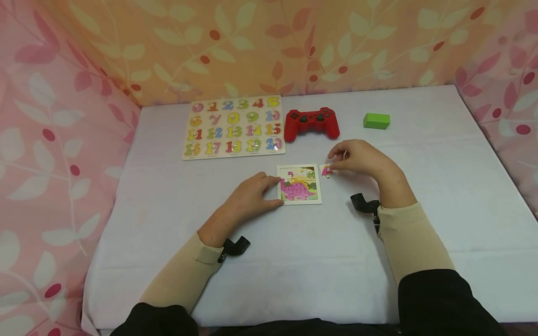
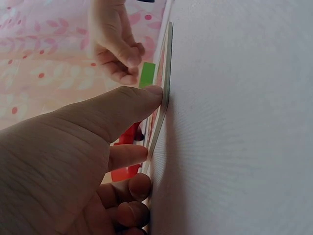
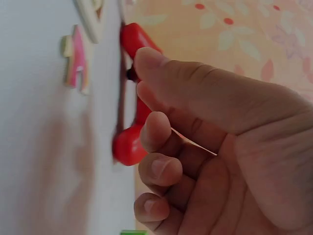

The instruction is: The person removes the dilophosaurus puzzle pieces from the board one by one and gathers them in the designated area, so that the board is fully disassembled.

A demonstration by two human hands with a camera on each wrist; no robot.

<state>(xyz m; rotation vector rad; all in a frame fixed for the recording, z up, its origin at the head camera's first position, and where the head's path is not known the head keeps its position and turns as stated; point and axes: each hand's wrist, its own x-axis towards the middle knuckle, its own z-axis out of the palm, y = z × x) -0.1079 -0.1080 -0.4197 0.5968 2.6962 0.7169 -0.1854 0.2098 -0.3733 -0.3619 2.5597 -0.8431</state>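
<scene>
A small dinosaur jigsaw puzzle (image 1: 298, 190) in a white-edged tray lies flat mid-table, with a pink dinosaur on its pieces. My left hand (image 1: 252, 193) rests its thumb and index finger on the tray's left edge; its other fingers are bent in the left wrist view. Off the tray's upper right corner lies a loose puzzle piece (image 3: 77, 58), pink and cream. Close over that piece is my right hand (image 1: 363, 158), fingers loosely curled and thumb near the index finger. In the right wrist view a gap shows between these fingertips and the piece.
Behind the puzzle lies a wooden number board (image 1: 233, 127), numbered 0 to 20. A red game controller (image 1: 312, 122) sits beside its right edge, and a green block (image 1: 376, 121) stands farther right. Floral cloth (image 1: 294, 46) hangs along the table's back and sides.
</scene>
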